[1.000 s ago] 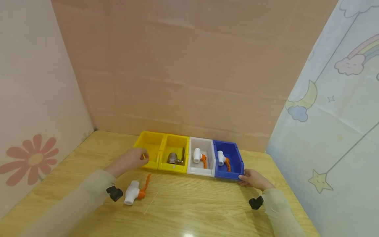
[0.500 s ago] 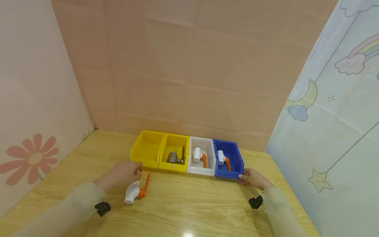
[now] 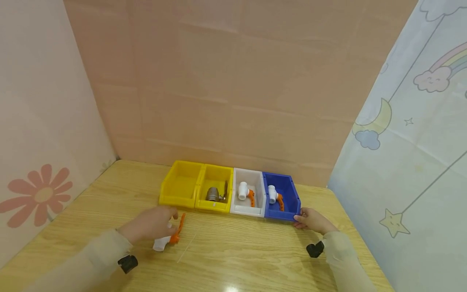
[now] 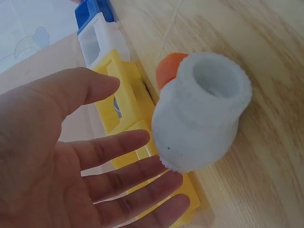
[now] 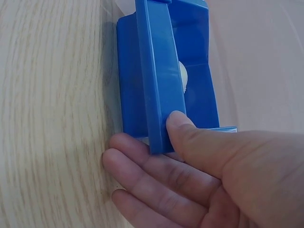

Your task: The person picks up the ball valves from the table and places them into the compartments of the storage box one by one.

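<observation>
My left hand [image 3: 153, 223] is over a white plastic ball valve [image 3: 160, 244] with an orange lever, which lies on the table. In the left wrist view the valve [image 4: 199, 128] shows its round open end, and the hand [image 4: 61, 161] has its fingers extended beside the white body, thumb apart. Part of the valve is hidden by the hand in the head view. At the right, my right hand [image 3: 313, 221] holds the front corner of the blue bin [image 3: 279, 216]. In the right wrist view the thumb presses on the bin's rim [image 5: 159, 80], fingers below it.
Left of the blue bin stand a white bin [image 3: 248, 211] and two yellow bins [image 3: 178, 200], side by side. A metal valve [image 3: 213, 194] lies in one yellow bin. White valves with orange levers lie in the white and blue bins. A thin pale strand [image 3: 187, 247] lies on the table.
My left hand has left the front of the leftmost yellow bin and moved towards me, over the white valve on the table. The right hand has stayed at the blue bin.
</observation>
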`<action>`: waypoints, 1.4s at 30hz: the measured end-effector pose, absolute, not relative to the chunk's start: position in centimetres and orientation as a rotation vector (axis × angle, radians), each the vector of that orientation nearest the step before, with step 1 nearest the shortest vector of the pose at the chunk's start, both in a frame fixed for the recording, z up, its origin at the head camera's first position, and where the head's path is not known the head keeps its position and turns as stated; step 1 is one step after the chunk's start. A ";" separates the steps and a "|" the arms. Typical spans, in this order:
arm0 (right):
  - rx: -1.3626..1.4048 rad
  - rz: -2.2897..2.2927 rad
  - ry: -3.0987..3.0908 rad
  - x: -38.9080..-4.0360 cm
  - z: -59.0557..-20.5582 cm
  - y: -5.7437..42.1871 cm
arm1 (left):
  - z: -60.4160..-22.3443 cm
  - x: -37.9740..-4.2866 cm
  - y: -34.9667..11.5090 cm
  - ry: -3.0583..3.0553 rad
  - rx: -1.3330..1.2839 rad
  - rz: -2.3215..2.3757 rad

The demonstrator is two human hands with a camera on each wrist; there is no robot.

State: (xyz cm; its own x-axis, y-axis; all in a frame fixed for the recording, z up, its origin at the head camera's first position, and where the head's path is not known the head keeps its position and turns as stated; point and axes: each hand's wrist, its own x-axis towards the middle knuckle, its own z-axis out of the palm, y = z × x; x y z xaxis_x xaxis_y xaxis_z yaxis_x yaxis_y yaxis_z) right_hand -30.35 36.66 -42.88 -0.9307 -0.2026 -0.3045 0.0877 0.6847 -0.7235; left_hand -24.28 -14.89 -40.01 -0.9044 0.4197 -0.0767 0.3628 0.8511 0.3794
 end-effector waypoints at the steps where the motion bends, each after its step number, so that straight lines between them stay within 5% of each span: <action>1: -0.093 -1.115 2.538 -30.4 -42.9 36.7 | -40.1 -24.2 -14.9 2.879 0.618 0.530; 42: -0.098 -1.121 2.538 -30.3 -42.6 36.6 | -42.1 -23.4 -14.1 2.828 0.604 0.421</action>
State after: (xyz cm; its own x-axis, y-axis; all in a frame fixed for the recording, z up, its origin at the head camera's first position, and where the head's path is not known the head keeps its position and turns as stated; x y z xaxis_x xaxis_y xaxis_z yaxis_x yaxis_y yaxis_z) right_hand -30.27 36.64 -42.63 -0.9315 -0.2068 -0.2994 0.0821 0.6822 -0.7266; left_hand -23.41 -14.09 -42.12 -0.8916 0.4267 -0.1516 0.3641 0.8745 0.3204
